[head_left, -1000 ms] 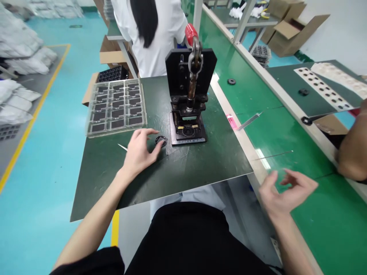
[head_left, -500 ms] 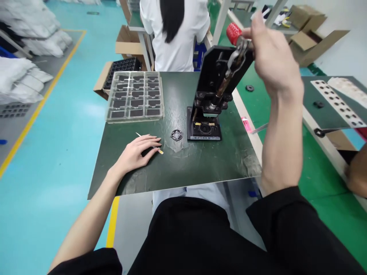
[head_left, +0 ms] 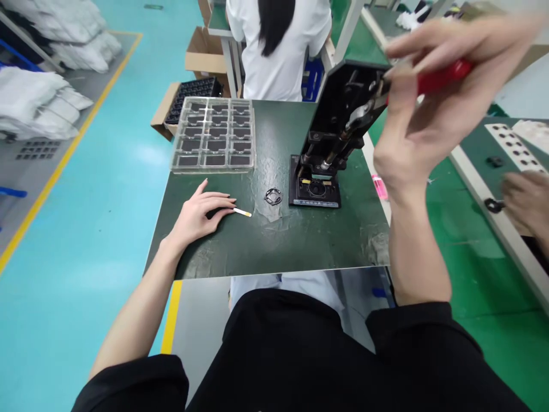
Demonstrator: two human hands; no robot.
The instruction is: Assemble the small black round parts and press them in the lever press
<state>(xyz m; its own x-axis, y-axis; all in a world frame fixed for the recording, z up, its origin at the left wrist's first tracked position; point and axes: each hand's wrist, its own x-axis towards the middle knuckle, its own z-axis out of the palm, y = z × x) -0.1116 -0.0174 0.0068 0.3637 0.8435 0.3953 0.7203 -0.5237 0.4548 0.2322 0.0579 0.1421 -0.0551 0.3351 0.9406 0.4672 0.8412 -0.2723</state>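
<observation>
Right hand [head_left: 429, 109] grips the red lever [head_left: 446, 74] of the press [head_left: 338, 126]. Left hand [head_left: 199, 212] lies flat, fingers together, on a stick [head_left: 242, 212]. Black ring [head_left: 273, 197] sits at its 2 o'clock, nearer the left hand.

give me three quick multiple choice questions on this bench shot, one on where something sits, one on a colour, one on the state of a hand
1. Where does the small black ring part lie?
A. on the mat just left of the press base
B. inside the clear tray
C. on the floor

2. What colour is the press lever handle?
A. blue
B. red
C. yellow

3. What is the left hand doing?
A. gripping the lever
B. lifting the tray
C. resting flat on the mat

Answers:
1. A, the ring lies on the dark mat beside the press, apart from the clear tray.
2. B, the handle under the right hand is red.
3. C, its fingers lie on the mat over a thin stick.
</observation>
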